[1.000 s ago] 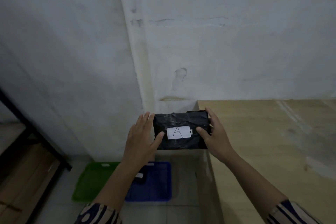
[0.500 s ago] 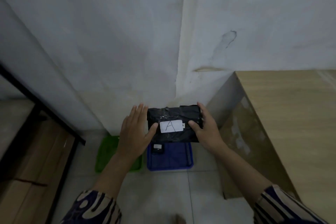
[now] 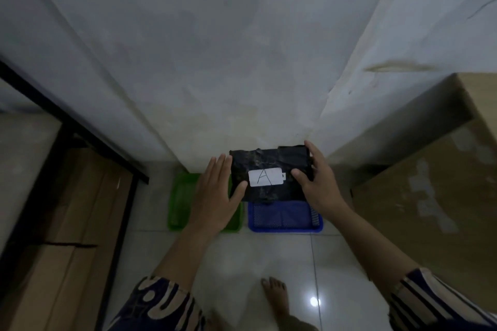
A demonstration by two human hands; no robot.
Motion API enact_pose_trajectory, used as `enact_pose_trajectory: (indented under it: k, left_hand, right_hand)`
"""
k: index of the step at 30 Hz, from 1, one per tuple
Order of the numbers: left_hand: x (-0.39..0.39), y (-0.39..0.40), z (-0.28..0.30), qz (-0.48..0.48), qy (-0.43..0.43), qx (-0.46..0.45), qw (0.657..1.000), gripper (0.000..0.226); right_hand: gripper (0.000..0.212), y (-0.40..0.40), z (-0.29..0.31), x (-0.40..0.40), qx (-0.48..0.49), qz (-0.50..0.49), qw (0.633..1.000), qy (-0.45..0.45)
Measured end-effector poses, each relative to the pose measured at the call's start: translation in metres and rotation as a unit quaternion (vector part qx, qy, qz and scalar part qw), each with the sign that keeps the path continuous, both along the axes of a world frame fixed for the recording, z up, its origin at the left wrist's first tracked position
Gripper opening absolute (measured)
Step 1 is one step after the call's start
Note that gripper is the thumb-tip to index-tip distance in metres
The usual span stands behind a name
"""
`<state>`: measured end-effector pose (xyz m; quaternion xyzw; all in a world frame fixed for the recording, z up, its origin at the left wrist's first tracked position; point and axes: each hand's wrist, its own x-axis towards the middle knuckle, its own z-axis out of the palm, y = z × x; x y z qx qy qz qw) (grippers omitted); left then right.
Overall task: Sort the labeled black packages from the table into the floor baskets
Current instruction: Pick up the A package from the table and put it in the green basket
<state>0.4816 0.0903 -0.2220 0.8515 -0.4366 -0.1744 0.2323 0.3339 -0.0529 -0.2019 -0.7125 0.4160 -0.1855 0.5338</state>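
Note:
A black wrapped package with a white label marked "A" is held in the air between both hands. My left hand grips its left end, thumb on the front. My right hand holds its right end. Below it on the floor sit a green basket on the left and a blue basket on the right, side by side against the wall. The package hangs mostly over the blue basket's far edge. The far part of both baskets is hidden by my hands and the package.
The wooden table stands at the right, its end panel facing the baskets. A black metal frame with cardboard boxes lies at the left. A bare foot stands on the white floor tiles. The wall is right behind the baskets.
The package has left the table's edge and come leftwards and down, now over the baskets. My view has tilted down towards the floor, so the foot shows.

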Motion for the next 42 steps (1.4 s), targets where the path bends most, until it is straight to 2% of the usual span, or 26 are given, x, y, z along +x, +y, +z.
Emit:
enact_pose_trajectory:
  k: [5, 10, 16, 21, 24, 27, 33, 36, 39, 42]
  left_hand:
    - [0.053, 0.027, -0.05, -0.006, 0.019, 0.039, 0.999, 0.062]
    - [0.105, 0.06, -0.133, -0.006, 0.019, 0.04, 0.999, 0.061]
    - [0.158, 0.078, -0.267, 0.02, 0.023, 0.053, 0.998, 0.062]
    - [0.197, 0.086, -0.396, 0.025, -0.006, 0.072, 0.997, 0.07]
    - [0.214, 0.091, -0.462, 0.023, -0.04, 0.076, 0.996, 0.092]
    - [0.23, 0.095, -0.515, 0.035, -0.057, 0.075, 0.995, 0.096]
    - [0.257, 0.099, -0.57, 0.043, -0.091, 0.066, 0.993, 0.092]
    - [0.27, 0.094, -0.584, 0.04, -0.093, 0.071, 0.992, 0.093]
    - [0.28, 0.091, -0.595, 0.032, -0.08, 0.109, 0.99, 0.08]
    - [0.285, 0.09, -0.6, 0.023, -0.096, 0.123, 0.988, 0.078]
  right_hand:
    - [0.062, 0.027, -0.05, 0.047, 0.019, -0.028, 0.999, 0.021]
    - [0.062, 0.061, -0.142, 0.09, 0.02, -0.041, 0.998, 0.035]
    - [0.06, 0.084, -0.281, 0.156, 0.056, -0.025, 0.998, 0.034]
    - [0.06, 0.091, -0.415, 0.208, 0.072, -0.016, 0.997, 0.034]
    - [0.06, 0.093, -0.484, 0.235, 0.05, -0.023, 0.998, 0.03]
    - [0.06, 0.094, -0.54, 0.256, 0.053, -0.021, 0.998, 0.02]
    - [0.06, 0.096, -0.61, 0.284, 0.082, -0.025, 0.996, 0.015]
    - [0.059, 0.094, -0.627, 0.297, 0.093, -0.026, 0.995, 0.016]
    - [0.059, 0.093, -0.64, 0.309, 0.081, -0.014, 0.996, 0.025]
    - [0.06, 0.093, -0.65, 0.318, 0.074, 0.003, 0.997, 0.031]
